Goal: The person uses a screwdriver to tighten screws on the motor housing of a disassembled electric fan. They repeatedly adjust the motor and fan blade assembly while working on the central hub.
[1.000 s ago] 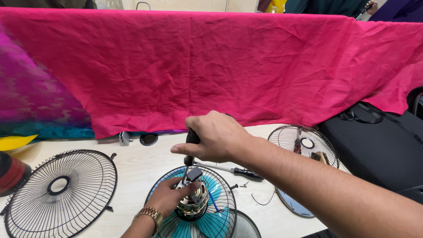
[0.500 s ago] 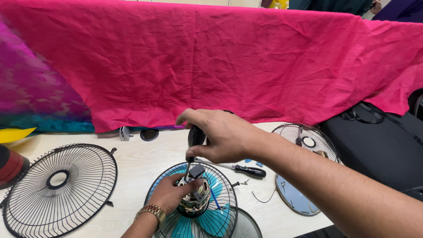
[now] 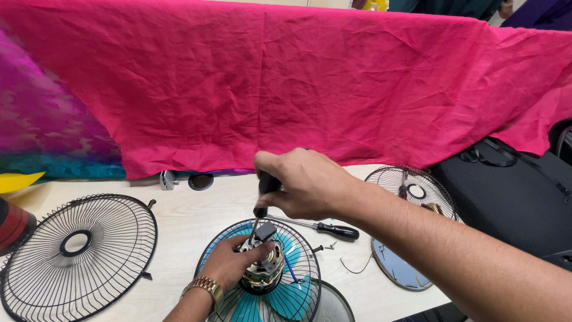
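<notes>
My right hand (image 3: 307,182) grips the black handle of a screwdriver (image 3: 262,200) held upright, tip down on a fan motor (image 3: 263,262) with copper windings. My left hand (image 3: 229,262), with a gold watch at the wrist, holds that motor from the left. The motor sits on a black wire fan guard (image 3: 301,292) with blue blades (image 3: 286,301) under it, at the near edge of the pale table (image 3: 179,220).
A second black wire guard (image 3: 77,244) lies at left. Another screwdriver (image 3: 325,228) and small screws lie right of the motor. A third guard (image 3: 414,191) and a round disc (image 3: 399,268) are at right. Pink cloth (image 3: 286,83) hangs behind; a black case (image 3: 506,197) stands far right.
The view has shifted slightly. My right hand has stayed on the screwdriver above the motor, turning a little; my left hand keeps its hold on the motor.
</notes>
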